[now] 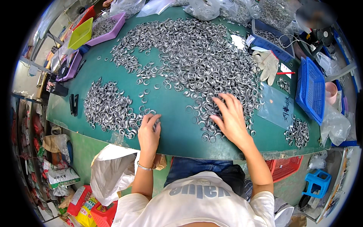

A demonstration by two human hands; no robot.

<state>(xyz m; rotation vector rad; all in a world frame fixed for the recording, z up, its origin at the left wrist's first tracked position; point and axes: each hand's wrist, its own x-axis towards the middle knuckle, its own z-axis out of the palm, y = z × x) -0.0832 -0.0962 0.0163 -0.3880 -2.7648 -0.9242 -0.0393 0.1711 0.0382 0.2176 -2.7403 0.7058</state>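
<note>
A large heap of grey metal rings (204,49) spreads over the far middle and right of the green table (176,128). My right hand (231,117) rests on the near side of this heap, thumb and fingers apart over the rings. At the near right edge of a smaller ring pile (104,106) is my left hand (148,132), its fingers bent inward. A bit of grey shows between its thumb and fingers, too small to make out. A few loose rings (144,100) lie between the two piles.
Blue baskets (311,90), a glove (266,65) and a clear plastic bag (278,106) are at the right, with a small ring pile (297,133). Purple (109,32) and yellow-green trays (80,34) stand at the far left. A black stapler-like tool (73,104) lies nearer.
</note>
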